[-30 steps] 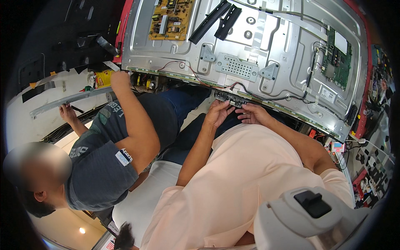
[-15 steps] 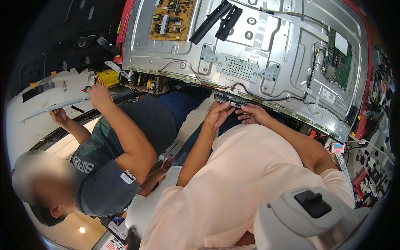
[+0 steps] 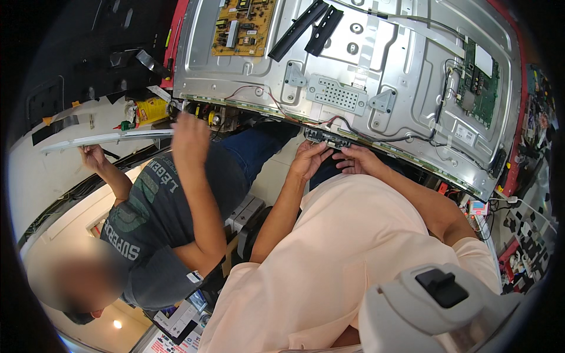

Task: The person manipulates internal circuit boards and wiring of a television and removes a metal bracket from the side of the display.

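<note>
Together, my left fingers (image 3: pixel 316 152) and right fingers (image 3: pixel 352 154) pinch a dark module (image 3: pixel 322 137). Beyond them lies a silver panel (image 3: pixel 265 76).

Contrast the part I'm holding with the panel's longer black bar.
The part is in your left hand and right hand; the bar lies on the panel. The part looks shorter than the bar. The part shows pale bits; the bar looks plain black. Both are dark and narrow.
</note>
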### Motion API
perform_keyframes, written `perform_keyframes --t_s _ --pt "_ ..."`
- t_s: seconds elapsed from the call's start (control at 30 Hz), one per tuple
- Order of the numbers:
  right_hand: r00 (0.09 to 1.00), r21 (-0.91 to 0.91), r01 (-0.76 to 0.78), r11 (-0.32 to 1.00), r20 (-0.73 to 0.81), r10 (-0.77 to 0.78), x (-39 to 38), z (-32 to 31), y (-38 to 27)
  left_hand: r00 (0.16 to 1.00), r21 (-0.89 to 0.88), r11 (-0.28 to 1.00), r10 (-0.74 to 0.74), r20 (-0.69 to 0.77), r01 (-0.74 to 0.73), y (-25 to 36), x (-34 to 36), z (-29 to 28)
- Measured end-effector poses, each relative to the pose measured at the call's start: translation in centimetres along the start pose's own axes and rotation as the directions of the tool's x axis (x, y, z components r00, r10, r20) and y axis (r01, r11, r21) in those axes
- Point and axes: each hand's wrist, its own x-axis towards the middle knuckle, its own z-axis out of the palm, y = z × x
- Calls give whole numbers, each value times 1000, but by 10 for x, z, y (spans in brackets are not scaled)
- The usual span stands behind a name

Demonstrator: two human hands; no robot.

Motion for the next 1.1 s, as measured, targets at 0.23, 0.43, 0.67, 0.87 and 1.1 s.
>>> perform_keyframes --t_s 0.23,0.43,0.67,0.87,1.1 --pt "1000 14 22 1000 -2 -22 0 -2 3 999 -16 1000 7 39 -6 -2 1 2" --pt "1000 -2 31 1000 -5 -31 0 -3 3 999 -25 1000 3 40 -2 0 -2 4" --pt "999 -42 46 998 -11 -47 1 -4 6 998 -24 1000 5 63 -3 -1 -6 1" --pt "998 -68 56 996 -24 -58 2 -4 8 998 -8 1000 -6 60 7 -3 -5 -4" --pt "998 -54 65 996 -20 -67 5 -9 11 993 -2 1000 -1 116 1 -2 -5 -2"
